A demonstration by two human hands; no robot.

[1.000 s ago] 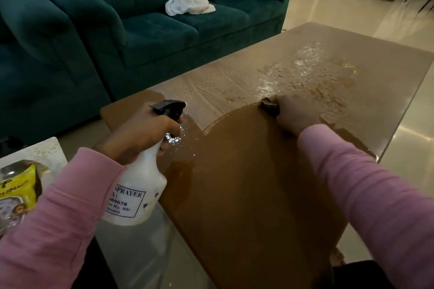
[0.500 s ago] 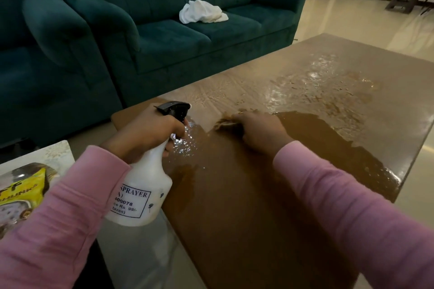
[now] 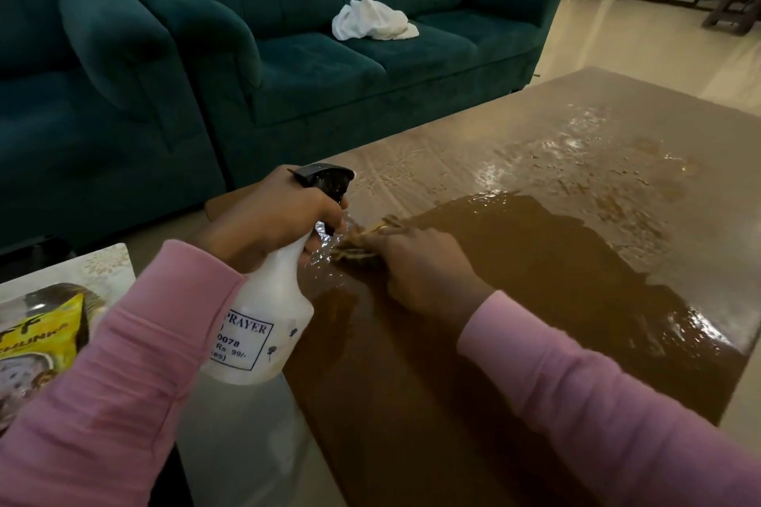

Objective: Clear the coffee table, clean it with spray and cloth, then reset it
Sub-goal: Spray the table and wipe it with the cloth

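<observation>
The brown coffee table fills the right half of the view, wet and glossy with spray droplets. My left hand grips a white spray bottle with a black trigger head, held over the table's near left corner. My right hand presses a small brownish cloth flat on the wet surface, right beside the bottle's nozzle. Most of the cloth is hidden under my fingers. Both arms wear pink sleeves.
A teal sofa stands behind the table with a crumpled white cloth on its seat. A teal armchair is at the left. A small side table at lower left carries a yellow snack packet.
My right hand has wiped the cloth leftward across the table, from the middle to beside the spray bottle. The left hand and bottle have stayed in place.
</observation>
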